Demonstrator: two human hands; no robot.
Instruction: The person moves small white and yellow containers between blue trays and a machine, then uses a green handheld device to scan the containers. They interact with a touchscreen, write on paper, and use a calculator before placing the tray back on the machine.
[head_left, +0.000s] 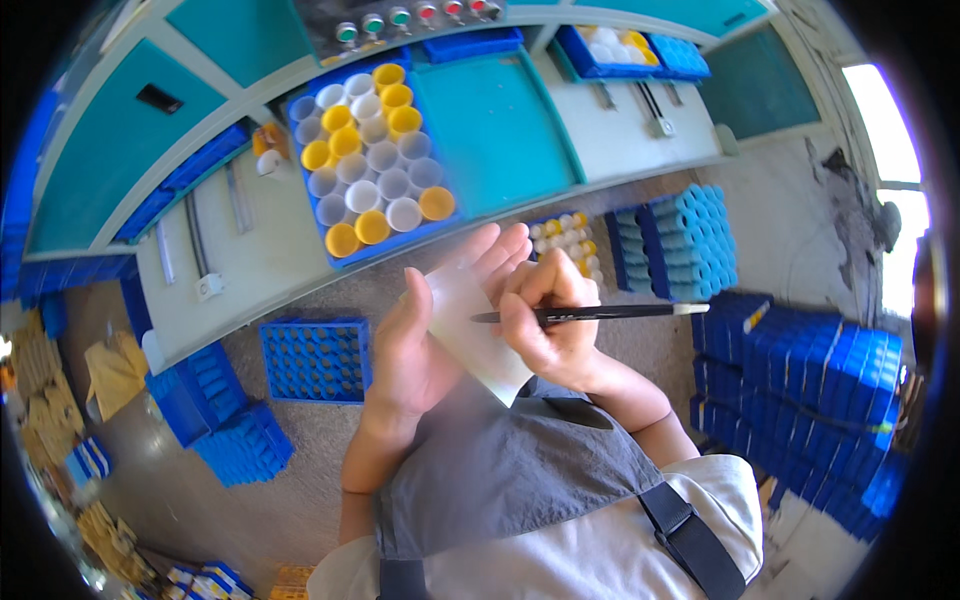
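My left hand (405,345) is palm up in the middle, fingers stretched away from me. A small pale sheet (465,305) lies across that palm, its left edge by the thumb and its lower corner near my apron. My right hand (555,340) pinches a slim black pen (630,312). Its pointed tip is over the sheet, and its light-coloured end sticks out to the right. Whether the tip touches the sheet I cannot tell. Both hands are in front of the bench (270,275), off its near edge.
A blue crate (448,222) of yellow and whitish cups sits on the bench beside a teal panel (500,130). Buttons (400,17) line the machine behind. On the floor are a blue tray (315,360), light-blue cone-shaped pieces (690,240) and stacked blue crates (790,370).
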